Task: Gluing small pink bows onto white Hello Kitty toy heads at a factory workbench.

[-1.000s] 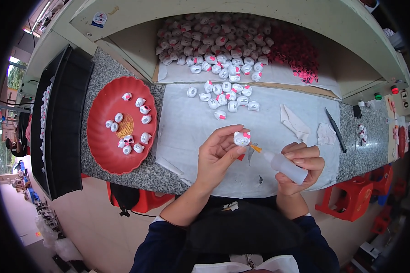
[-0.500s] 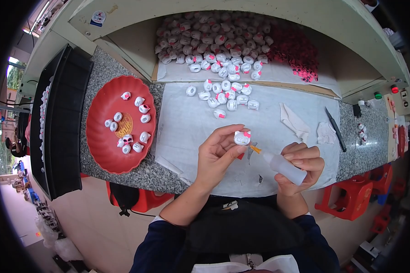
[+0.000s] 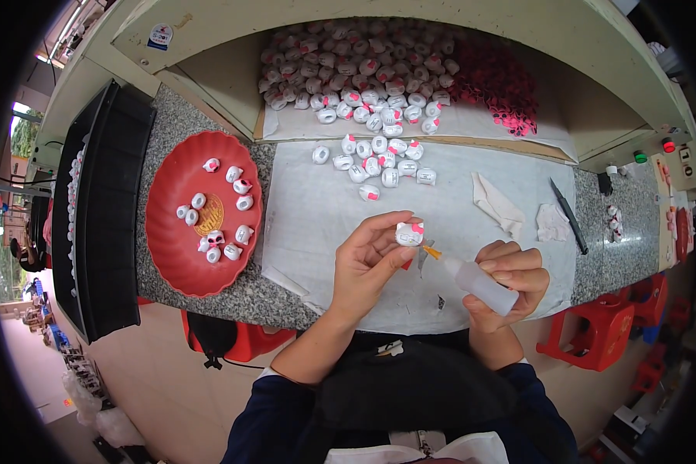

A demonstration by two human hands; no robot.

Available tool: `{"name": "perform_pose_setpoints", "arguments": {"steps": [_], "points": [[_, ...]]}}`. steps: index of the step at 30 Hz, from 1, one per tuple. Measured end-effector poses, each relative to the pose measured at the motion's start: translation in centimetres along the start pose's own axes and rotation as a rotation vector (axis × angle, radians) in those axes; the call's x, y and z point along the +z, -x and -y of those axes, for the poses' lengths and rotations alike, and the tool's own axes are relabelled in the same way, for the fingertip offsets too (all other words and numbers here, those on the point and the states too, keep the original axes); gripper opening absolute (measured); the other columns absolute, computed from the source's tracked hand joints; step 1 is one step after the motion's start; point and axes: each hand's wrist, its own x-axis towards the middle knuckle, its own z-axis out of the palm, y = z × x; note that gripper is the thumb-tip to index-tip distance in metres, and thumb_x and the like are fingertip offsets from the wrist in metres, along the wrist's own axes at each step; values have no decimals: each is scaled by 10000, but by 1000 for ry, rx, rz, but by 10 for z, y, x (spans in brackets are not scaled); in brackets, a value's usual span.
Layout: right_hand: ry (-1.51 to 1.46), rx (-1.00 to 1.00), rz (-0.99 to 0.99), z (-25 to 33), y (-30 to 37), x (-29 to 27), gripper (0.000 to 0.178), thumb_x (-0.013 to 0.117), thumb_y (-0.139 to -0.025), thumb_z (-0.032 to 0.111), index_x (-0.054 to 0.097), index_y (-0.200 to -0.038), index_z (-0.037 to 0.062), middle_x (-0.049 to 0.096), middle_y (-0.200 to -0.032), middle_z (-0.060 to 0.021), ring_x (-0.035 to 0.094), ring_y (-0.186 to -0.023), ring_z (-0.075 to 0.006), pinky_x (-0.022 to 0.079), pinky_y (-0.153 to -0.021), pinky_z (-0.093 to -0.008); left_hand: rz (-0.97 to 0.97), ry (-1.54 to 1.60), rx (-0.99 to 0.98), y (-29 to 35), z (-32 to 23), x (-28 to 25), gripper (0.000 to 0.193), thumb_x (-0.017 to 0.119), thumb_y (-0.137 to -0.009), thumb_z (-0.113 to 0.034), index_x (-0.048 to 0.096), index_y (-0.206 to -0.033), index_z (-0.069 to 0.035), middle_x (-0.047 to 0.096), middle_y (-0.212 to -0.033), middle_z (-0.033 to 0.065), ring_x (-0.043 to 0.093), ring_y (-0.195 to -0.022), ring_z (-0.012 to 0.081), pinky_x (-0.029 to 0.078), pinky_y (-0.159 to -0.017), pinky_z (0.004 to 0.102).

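Note:
Between the thumb and fingertips of my left hand [image 3: 369,259] is a small white cat-shaped head [image 3: 409,234] with a pink bow. My right hand [image 3: 512,280] grips a translucent white squeeze bottle [image 3: 483,286], tilted so its orange nozzle [image 3: 432,252] points at the lower right of the head. The tip is very close to the head; whether they touch I cannot tell. Beyond my hands, several similar white heads [image 3: 390,177] lie loose on the white sheet [image 3: 301,224]. Some show pink bows.
A red scalloped plate [image 3: 162,232] holding several white heads stands at left, beside a black tray [image 3: 116,224]. The shelf at the back bears a heap of heads [image 3: 348,69] and pink pieces [image 3: 495,89]. Crumpled cloths [image 3: 496,205] and a dark pen-like tool [image 3: 568,216] lie at right.
The bottle's nozzle has shifted very slightly relative to the head. Both hands keep their hold, and the scene has shifted a little with the camera.

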Motion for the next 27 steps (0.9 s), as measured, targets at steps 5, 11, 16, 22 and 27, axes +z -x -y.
{"name": "perform_pose_setpoints", "arguments": {"steps": [5, 11, 16, 22, 27], "points": [[-2, 28, 20, 3, 0, -1, 432, 725, -554, 65, 434, -874, 63, 466, -818, -72, 472, -595, -156, 392, -523, -259, 3, 6, -12, 0, 0, 0, 350, 526, -733, 51, 422, -1067, 30, 506, -1025, 159, 524, -915, 189, 447, -784, 301], [6, 18, 17, 3, -1, -2, 436, 723, -544, 50, 436, -873, 59, 462, -819, -69, 466, -593, -155, 382, -518, -261, -4, 10, 3, 0, 0, 0, 353, 525, -731, 51, 421, -1068, 28, 505, -1027, 159, 525, -916, 193, 447, -783, 300], [25, 5, 3, 3, 0, -2, 438, 725, -540, 51, 437, -869, 57, 462, -819, -68, 465, -587, -155, 381, -516, -261, -2, 27, 4, 0, 0, 0, 357, 530, -725, 53, 423, -1065, 26, 505, -1029, 161, 525, -919, 192, 444, -790, 305], [-2, 12, 6, 4, 0, -1, 450, 738, -538, 65, 439, -875, 58, 466, -832, -67, 468, -589, -159, 385, -515, -263, 2, 22, -21, 1, 2, -1, 352, 528, -722, 66, 429, -1058, 22, 508, -1023, 157, 531, -903, 187, 446, -775, 286], [23, 13, 28, 3, 1, -2, 465, 738, -536, 55, 440, -894, 63, 465, -843, -69, 471, -601, -162, 393, -525, -267, -1, 9, -17, 1, 1, 0, 346, 528, -722, 67, 431, -1052, 24, 510, -1019, 155, 533, -898, 185, 446, -771, 278]]}}
